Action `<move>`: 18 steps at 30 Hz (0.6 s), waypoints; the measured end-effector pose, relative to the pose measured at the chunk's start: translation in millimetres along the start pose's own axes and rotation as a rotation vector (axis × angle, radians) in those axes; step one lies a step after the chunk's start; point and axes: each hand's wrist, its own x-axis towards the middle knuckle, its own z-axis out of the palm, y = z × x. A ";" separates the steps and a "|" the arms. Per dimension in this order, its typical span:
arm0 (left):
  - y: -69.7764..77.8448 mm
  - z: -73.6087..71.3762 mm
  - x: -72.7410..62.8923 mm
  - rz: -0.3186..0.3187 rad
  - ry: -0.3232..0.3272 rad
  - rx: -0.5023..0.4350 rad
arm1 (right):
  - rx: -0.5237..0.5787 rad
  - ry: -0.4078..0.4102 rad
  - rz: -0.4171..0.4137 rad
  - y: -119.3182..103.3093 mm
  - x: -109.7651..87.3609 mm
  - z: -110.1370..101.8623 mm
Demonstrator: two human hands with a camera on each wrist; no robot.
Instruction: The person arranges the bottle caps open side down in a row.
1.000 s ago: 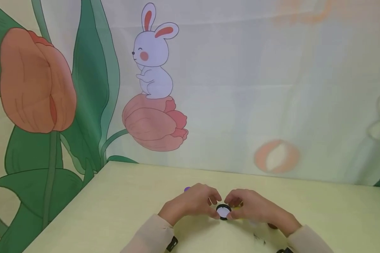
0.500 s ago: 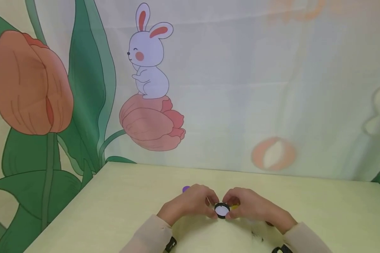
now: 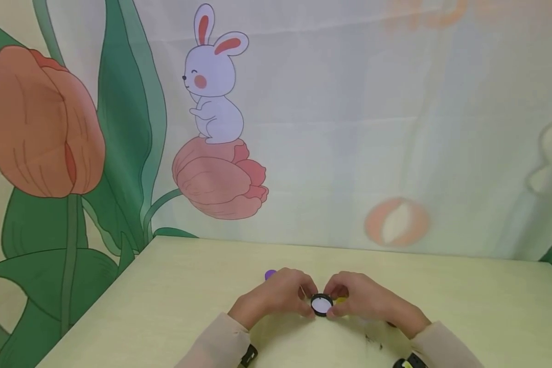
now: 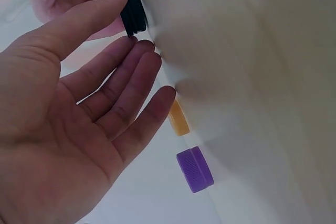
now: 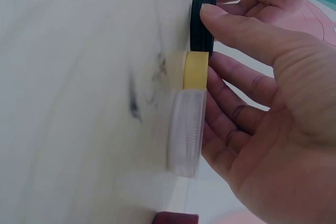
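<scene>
A round black lid [image 3: 322,305] with a white upper face lies on the table between both hands; its ridged side shows in the wrist views. My left hand [image 3: 280,295] grips its left side, thumb at the near edge and fingertips at the far edge. From the other side my right hand [image 3: 370,301] holds it the same way. Beside the right fingers sits a yellow cap [image 5: 196,70], with a clear whitish cap [image 5: 187,132] next to it. Past the left fingers are an orange cap [image 4: 179,118] and a purple cap [image 4: 195,169].
A dark red cap [image 5: 176,217] sits at the lower edge of the right wrist view. Small dark marks [image 3: 374,343] show on the pale table [image 3: 188,296]. Behind the table hangs a cloth [image 3: 326,128] printed with tulips and a rabbit.
Both hands have closed in slightly around the black lid, fingertips nearer its far edge. The whole scene has shifted a little to the left in the head view.
</scene>
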 end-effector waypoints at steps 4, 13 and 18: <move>0.3 1.3 -0.4 -0.005 0.002 -0.006 | -0.004 0.003 -0.004 0.2 -0.1 0.6; 1.7 1.4 -0.4 -0.021 -0.001 -0.016 | 0.027 -0.008 -0.009 0.9 1.1 0.9; 1.4 1.1 -1.6 -0.007 0.018 -0.029 | 0.041 -0.007 -0.021 1.6 1.6 1.5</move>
